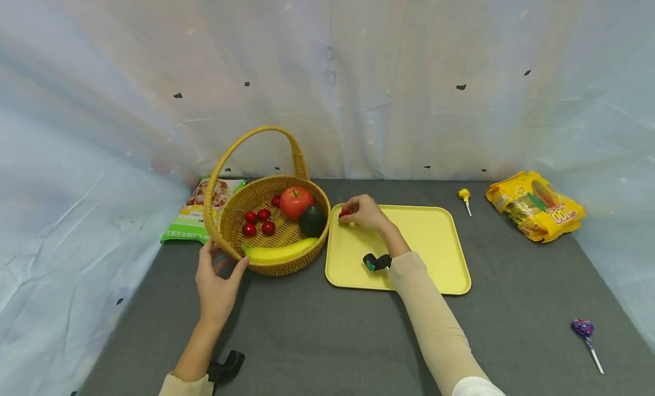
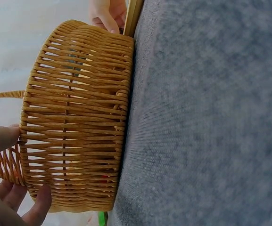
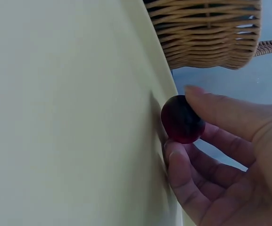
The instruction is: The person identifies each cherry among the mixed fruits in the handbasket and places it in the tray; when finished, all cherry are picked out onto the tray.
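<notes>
A desk (image 1: 307,328) is being covered by plain dark grey cloth with a visible weave. It is being enclosed at the back and both sides by a pale, creased sheet (image 1: 384,100), tinted blue and beige and marked with small dark specks.

Left of centre, a round wicker basket (image 1: 278,269) with a tall arched handle (image 1: 298,158) is being gripped by the left hand (image 1: 217,285) at its near left rim, by the foot of the handle, with thumb and fingers closed around it. Inside, a banana (image 1: 278,252), an apple (image 1: 297,203), a dark green avocado (image 1: 313,221) and five small red cherries (image 1: 268,228) are being held.

Just beside the basket, a flat yellow tray (image 1: 430,248) is being partly covered by the right arm. Over the tray's far left corner, a single cherry (image 3: 183,120) is being pinched between the thumb and fingers of the right hand (image 1: 364,212); whether the fruit is touching the tray cannot be told.

Behind the basket, a green and white bag (image 1: 184,222) is being partly hidden. At the far right a yellow bag (image 1: 537,207) is lying near a yellow lollipop (image 1: 464,194), while a purple lollipop (image 1: 583,329) is resting nearer the front, by the right edge.
</notes>
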### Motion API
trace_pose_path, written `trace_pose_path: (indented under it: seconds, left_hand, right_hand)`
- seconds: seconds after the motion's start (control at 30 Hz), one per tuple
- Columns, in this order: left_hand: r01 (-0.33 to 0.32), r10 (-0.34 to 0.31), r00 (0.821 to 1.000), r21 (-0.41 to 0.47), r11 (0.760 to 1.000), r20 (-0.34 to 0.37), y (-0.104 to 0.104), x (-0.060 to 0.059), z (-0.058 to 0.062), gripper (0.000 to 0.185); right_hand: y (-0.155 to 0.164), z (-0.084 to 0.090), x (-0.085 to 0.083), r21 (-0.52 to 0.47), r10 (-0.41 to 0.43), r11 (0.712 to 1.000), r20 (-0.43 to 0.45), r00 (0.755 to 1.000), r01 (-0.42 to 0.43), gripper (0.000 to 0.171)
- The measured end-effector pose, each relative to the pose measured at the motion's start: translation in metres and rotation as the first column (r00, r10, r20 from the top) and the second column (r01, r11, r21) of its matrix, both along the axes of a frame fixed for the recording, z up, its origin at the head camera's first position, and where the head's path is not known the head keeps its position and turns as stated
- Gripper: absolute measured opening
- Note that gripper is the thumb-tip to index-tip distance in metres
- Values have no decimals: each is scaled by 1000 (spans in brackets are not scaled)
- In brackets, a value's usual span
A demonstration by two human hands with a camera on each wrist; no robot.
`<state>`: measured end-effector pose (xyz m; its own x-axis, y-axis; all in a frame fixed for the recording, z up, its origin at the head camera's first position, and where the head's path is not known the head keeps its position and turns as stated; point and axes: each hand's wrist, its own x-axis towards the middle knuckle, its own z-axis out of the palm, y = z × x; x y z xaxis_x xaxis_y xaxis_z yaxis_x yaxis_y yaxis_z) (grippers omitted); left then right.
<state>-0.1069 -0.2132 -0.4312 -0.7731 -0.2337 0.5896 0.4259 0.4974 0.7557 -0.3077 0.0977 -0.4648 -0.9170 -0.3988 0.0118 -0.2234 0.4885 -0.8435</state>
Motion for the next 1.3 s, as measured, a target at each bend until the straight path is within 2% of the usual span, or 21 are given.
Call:
trace_pose_path:
  seconds: [0.27,0.57,0.67,0.77,0.83,0.9,0.97,1.07,1.2,1.3]
  left_hand:
    - [-5,5,1000,-9,1000,0,-1,0,0,71]
    - [-12,12,1000,-9,1000,7,0,1,1,69]
    - [-13,13,1000,-9,1000,0,0,1,1,70]
    - [-11,11,1000,-9,1000,-12,0,0,1,71]
    - [-7,7,1000,-9,1000,-20,0,0,0,71]
    - [-4,4,1000,-11,1000,-28,0,0,0,71]
    - [-1,1,999,-11,1000,-34,0,0,-1,72]
    - [-2,1,999,-13,1000,-38,0,-1,-1,73]
    - [-2,1,1000,-17,1000,-30,-1,-1,-2,72]
    - [-5,4,1000,-22,1000,-22,-1,-1,-2,72]
  right_hand:
    - [-6,0,2,7,8,1000,-26,1000,-8,20]
    - [-2,6,2,21,26,999,-14,1000,-26,26]
    - [-2,18,2,27,-3,1000,-56,998,5,30]
    - [-12,43,5,-41,-52,998,-115,992,48,31]
    - [-27,63,8,-106,-52,994,-156,986,36,30]
    - [-47,82,11,-166,-1,986,-188,982,-31,30]
    - [-68,96,14,-185,94,973,-219,971,-135,30]
    - [-101,111,17,-131,281,940,-219,934,-314,32]
    - [-138,109,17,-8,499,864,-113,859,-503,34]
    - [-159,97,13,13,577,816,12,816,-577,37]
